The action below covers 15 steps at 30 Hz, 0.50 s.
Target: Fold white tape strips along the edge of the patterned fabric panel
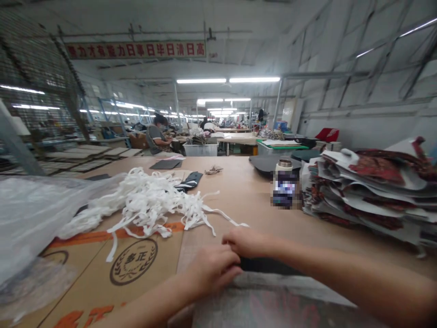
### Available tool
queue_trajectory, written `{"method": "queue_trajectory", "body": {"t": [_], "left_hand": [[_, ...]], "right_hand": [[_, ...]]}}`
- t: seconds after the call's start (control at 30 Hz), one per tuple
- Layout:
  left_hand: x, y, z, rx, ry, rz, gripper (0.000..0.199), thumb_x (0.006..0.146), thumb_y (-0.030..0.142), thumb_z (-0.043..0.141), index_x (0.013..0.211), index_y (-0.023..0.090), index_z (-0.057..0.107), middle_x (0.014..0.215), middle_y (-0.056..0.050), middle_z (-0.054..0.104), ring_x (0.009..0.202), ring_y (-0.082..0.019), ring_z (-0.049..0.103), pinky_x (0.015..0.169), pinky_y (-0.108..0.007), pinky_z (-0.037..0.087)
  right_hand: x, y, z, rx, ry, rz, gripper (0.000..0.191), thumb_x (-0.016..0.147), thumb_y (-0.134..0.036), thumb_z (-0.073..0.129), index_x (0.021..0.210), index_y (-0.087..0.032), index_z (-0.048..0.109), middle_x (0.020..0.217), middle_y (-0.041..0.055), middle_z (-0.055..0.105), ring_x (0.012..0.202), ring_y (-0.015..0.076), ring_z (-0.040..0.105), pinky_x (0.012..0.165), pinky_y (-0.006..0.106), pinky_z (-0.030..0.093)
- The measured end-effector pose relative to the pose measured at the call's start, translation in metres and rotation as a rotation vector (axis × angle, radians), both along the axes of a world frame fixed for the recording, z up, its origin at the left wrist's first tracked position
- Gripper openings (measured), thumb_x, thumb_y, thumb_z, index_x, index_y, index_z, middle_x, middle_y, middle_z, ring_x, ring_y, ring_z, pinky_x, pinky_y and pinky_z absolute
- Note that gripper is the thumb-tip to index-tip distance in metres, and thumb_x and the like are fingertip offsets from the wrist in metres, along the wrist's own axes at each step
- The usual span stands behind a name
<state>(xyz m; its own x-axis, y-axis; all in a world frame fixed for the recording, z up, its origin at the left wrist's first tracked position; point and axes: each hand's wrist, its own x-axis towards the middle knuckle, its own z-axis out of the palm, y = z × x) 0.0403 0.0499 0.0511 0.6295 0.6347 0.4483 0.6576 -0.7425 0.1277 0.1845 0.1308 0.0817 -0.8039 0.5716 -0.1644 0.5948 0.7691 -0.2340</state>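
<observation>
My left hand (pixel 213 269) and my right hand (pixel 245 241) meet near the front of the table, fingertips close together. Both have their fingers curled in, and whatever is pinched between them is hidden. Just beneath them lies a dark flat piece (pixel 269 265), partly covered by a greyish, wrinkled sheet (pixel 273 305) at the near edge. A tangled heap of white fabric strips (pixel 146 200) lies to the left, and one strip trails out almost to my right hand.
A printed cardboard sheet (pixel 153 269) and clear plastic (pixel 44 214) cover the left. At right stand a tall stack of red-and-white pieces (pixel 368 196) and a bottle (pixel 284 166) behind a blurred patch. Farther back, a person (pixel 159 136) sits near a white bin (pixel 200 150).
</observation>
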Motion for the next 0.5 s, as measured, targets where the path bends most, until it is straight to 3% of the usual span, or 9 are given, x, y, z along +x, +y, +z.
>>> {"method": "queue_trajectory", "body": {"t": [0.07, 0.13, 0.2, 0.3, 0.37, 0.5], "left_hand": [[-0.01, 0.029, 0.005, 0.002, -0.056, 0.197, 0.018, 0.089, 0.025, 0.044, 0.079, 0.019, 0.058, 0.075, 0.001, 0.06, 0.071, -0.013, 0.056, 0.066, -0.021, 0.042], [-0.024, 0.056, 0.005, 0.063, -0.07, 0.334, 0.017, 0.088, 0.022, 0.044, 0.086, 0.019, 0.06, 0.085, -0.003, 0.062, 0.082, -0.017, 0.056, 0.076, -0.027, 0.042], [-0.042, 0.081, 0.002, 0.12, -0.091, 0.412, 0.022, 0.087, 0.023, 0.043, 0.101, 0.017, 0.058, 0.1, -0.009, 0.06, 0.096, -0.025, 0.053, 0.086, -0.039, 0.038], [-0.073, 0.117, -0.01, 0.135, -0.13, 0.525, 0.038, 0.084, 0.034, 0.044, 0.115, 0.014, 0.052, 0.115, -0.016, 0.054, 0.108, -0.034, 0.047, 0.092, -0.05, 0.031], [-0.095, 0.135, -0.018, 0.007, -0.148, 0.656, 0.053, 0.083, 0.044, 0.041, 0.125, 0.013, 0.043, 0.124, -0.015, 0.05, 0.114, -0.031, 0.044, 0.095, -0.045, 0.032], [-0.129, 0.146, -0.032, -0.121, -0.175, 0.744, 0.06, 0.083, 0.05, 0.032, 0.126, 0.01, 0.043, 0.126, -0.014, 0.048, 0.117, -0.029, 0.043, 0.094, -0.04, 0.035]], "right_hand": [[-0.011, 0.026, -0.006, 0.137, 0.12, -0.156, 0.027, 0.088, -0.02, 0.039, 0.103, -0.011, 0.06, 0.104, 0.0126, 0.061, 0.095, 0.0226, 0.056, 0.079, 0.032, 0.042], [-0.021, 0.044, -0.014, 0.213, 0.159, -0.28, 0.03, 0.09, -0.021, 0.038, 0.113, -0.008, 0.052, 0.115, 0.0169, 0.054, 0.106, 0.0249, 0.051, 0.085, 0.037, 0.039], [-0.028, 0.055, -0.021, 0.258, 0.169, -0.382, 0.03, 0.089, -0.027, 0.045, 0.112, -0.009, 0.051, 0.115, 0.0152, 0.054, 0.105, 0.0242, 0.051, 0.086, 0.04, 0.041], [-0.027, 0.064, -0.028, 0.277, 0.147, -0.482, 0.024, 0.089, -0.032, 0.047, 0.098, -0.013, 0.057, 0.099, 0.0066, 0.06, 0.089, 0.0177, 0.057, 0.079, 0.037, 0.046], [-0.015, 0.067, -0.027, 0.294, 0.14, -0.531, 0.024, 0.09, -0.033, 0.045, 0.097, -0.013, 0.057, 0.091, 0.0038, 0.061, 0.079, 0.0146, 0.058, 0.072, 0.034, 0.048], [0.038, 0.058, -0.013, 0.345, 0.142, -0.565, 0.02, 0.092, -0.025, 0.04, 0.092, -0.016, 0.058, 0.083, 0.0037, 0.063, 0.073, 0.0137, 0.057, 0.065, 0.026, 0.041]]}}
